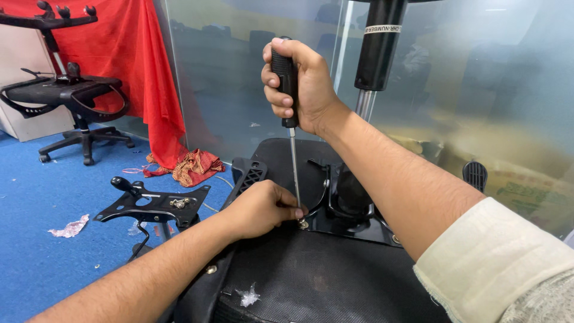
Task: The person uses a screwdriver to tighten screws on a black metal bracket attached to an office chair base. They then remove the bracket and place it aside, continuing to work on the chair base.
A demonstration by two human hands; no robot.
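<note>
On upturned black fabric chair seat (335, 281), right hand (302, 84) grips black-handled screwdriver (292, 128) upright; left hand (263, 206) pinches small silver screw (304, 224) w/ tip. Tip may slip, jab fingers if tilted.

Open room: blue carpet floor (42, 197) at left, with only paper scraps (70, 226). Obstacles: loose black bracket plate (154, 206) left of the upturned seat (311, 281); gas cylinder (375, 54) upright just right of the screwdriver (291, 113); glass partition (239, 72) closing off the rear.
</note>
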